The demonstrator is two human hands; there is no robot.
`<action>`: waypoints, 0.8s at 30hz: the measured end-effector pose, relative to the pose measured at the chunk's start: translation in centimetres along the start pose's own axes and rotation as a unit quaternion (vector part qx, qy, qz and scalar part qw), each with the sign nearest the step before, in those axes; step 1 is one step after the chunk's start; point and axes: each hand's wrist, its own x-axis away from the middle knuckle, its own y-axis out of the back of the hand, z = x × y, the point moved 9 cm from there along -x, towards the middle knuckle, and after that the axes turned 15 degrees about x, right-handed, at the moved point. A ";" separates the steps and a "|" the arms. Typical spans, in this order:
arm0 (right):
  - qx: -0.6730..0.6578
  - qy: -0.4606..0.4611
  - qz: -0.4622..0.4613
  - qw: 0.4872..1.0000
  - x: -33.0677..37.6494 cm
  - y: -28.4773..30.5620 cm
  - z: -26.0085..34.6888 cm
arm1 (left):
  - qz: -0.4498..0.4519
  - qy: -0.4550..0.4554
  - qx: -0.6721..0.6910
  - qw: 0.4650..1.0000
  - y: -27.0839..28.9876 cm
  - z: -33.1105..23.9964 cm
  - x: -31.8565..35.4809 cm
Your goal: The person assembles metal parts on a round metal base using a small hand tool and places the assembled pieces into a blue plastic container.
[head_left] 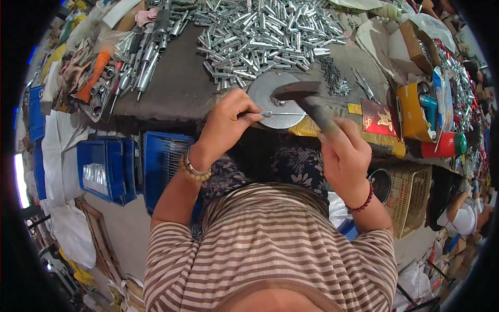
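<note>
My left hand (221, 127) is closed, thumb and fingers pinching one end of a thin, shiny metal rod (283, 113). The rod lies across the front part of a round grey metal disc (262, 87) at the bench's near edge. My right hand (345, 153) grips a hammer (299, 92) by its handle. Its dark head is over the disc, just beyond the rod; I cannot tell whether it touches the disc. A large heap of silvery metal tubes (265, 31) spreads behind the disc. To its right lies a small pile of dark, thin pins (334, 78).
Sockets and long tools (148, 60) crowd the bench's left, near an orange cone-shaped thing (96, 78). Right of the disc are a red card (378, 118) and a yellow box (410, 109). Blue bins (169, 138) stand below left; a tan basket (413, 200) is below right.
</note>
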 end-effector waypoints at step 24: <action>-0.034 -0.072 0.270 0.959 3.5 -8.3 -1.4 | -0.074 -0.086 -0.094 0.989 -0.3 -1.9 1.9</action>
